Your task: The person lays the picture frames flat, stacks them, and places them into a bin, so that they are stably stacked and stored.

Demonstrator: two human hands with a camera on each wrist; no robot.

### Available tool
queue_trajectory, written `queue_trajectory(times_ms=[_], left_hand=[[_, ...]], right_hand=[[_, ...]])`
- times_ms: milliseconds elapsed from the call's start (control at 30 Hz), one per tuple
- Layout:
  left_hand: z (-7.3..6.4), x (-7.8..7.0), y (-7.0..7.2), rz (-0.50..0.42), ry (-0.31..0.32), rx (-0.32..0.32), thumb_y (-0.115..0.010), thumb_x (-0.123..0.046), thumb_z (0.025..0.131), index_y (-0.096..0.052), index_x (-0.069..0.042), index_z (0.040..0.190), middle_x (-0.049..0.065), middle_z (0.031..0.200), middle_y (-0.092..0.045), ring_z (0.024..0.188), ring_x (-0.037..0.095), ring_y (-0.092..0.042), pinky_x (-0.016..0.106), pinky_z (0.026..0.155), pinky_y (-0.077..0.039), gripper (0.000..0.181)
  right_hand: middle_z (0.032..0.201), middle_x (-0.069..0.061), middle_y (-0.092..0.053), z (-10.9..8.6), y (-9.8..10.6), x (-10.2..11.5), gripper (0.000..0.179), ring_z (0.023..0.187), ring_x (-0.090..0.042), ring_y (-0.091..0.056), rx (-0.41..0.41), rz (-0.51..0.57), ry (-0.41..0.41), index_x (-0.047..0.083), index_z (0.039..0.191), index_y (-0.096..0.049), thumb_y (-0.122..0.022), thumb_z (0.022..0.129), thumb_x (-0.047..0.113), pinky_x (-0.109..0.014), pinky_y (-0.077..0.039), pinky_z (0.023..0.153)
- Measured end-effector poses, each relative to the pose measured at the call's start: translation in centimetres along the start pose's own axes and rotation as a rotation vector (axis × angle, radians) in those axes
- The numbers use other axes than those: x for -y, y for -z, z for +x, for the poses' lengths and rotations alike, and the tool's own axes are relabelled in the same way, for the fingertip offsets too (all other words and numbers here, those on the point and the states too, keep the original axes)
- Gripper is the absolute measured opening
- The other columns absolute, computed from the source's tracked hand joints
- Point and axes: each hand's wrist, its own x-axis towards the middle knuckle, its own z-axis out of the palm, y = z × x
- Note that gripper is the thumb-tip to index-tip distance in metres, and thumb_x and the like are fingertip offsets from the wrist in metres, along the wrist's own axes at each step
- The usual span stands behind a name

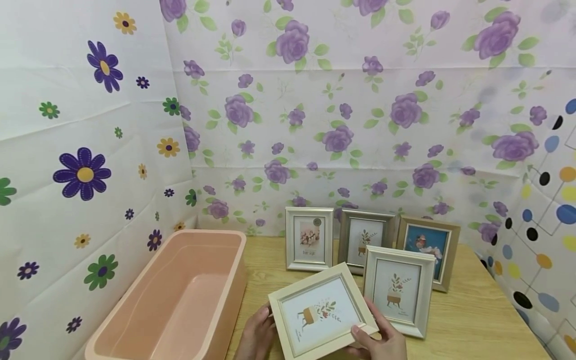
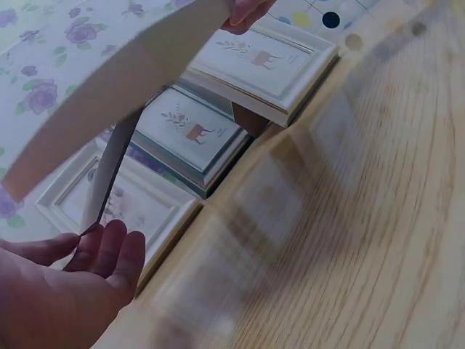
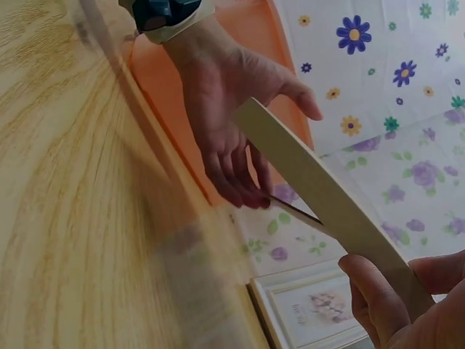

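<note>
A cream picture frame, tilted and turned with its plant print facing up, is held above the table's front. My right hand grips its right-hand corner, thumb on the front border and fingers behind. Behind the frame, a thin stand leg juts out from the back. My left hand pinches the free end of this leg between thumb and fingertips. In the head view the frame hides part of the left hand's fingers. Just right of the held frame stands a silvery-white picture frame with a similar print.
Three more picture frames stand behind: a white one, a grey-brown one and a gold-brown one. To the left is a pink plastic tub. Flower-patterned cloths enclose the wooden table.
</note>
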Motion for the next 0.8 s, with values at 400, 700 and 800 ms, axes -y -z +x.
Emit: queue_trajectory(times_ms=[400,700,800], left_hand=[[-1.0,-0.1,-0.9,0.329,0.015,-0.235,-0.064,-0.019,0.101,-0.023,0.021,0.161,0.042,0.154,-0.044,0.118,0.009,-0.059,0.024,0.095,-0.057,0.082],[0.5,7.9,4.9,0.675,0.08,-0.17,-0.104,-0.032,0.067,-0.034,-0.014,0.169,0.018,0.151,-0.054,0.118,0.013,-0.063,0.028,0.086,-0.056,0.125],[0.7,8.9,5.7,0.856,-0.052,-0.145,-0.109,-0.035,0.057,-0.033,-0.003,0.168,0.023,0.156,-0.051,0.126,0.009,-0.055,0.026,0.085,-0.056,0.138]], right_hand=[[0.14,-0.034,-0.057,0.8,0.3,-2.1,0.094,0.081,-0.032,-0.081,-0.014,-0.013,0.033,0.004,0.165,-0.042,-0.087,0.083,-0.01,-0.048,-0.069,0.071],[0.142,-0.033,-0.052,1.4,0.7,-3.1,0.101,0.081,-0.038,-0.081,-0.009,0.03,0.008,0.004,0.169,-0.036,-0.087,0.083,-0.009,-0.049,-0.069,0.074],[0.132,-0.026,-0.059,1.5,0.9,-3.5,0.105,0.081,-0.04,-0.081,0.006,0.044,-0.001,0.004,0.169,-0.034,-0.088,0.081,-0.009,-0.051,-0.069,0.075]])
